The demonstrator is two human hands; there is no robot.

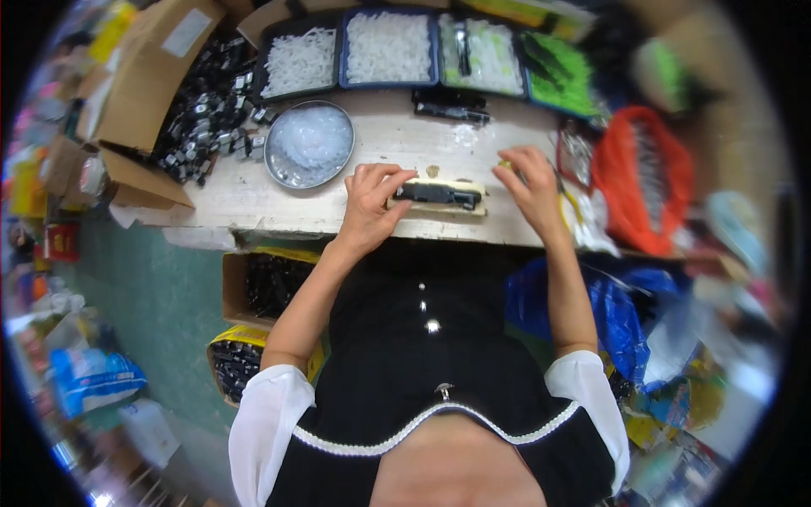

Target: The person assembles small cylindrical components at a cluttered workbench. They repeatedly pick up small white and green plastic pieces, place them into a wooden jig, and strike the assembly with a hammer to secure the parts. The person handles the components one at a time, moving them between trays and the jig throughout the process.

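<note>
A long black plastic part [438, 195] lies in a pale wooden jig block [473, 209] near the front edge of the white worktable [253, 203]. My left hand [370, 201] pinches the left end of the black part and steadies it on the block. My right hand [529, 186] hovers just right of the block with fingers curled, and a small yellowish piece shows at its fingertips; what it is stays unclear.
A round metal bowl [309, 144] of clear plastic pieces sits left of the block. Trays of white parts [389, 46] and green parts [562, 76] line the back. A cardboard box [152, 76] spills black parts [207, 101]. An orange bag [642, 177] lies right.
</note>
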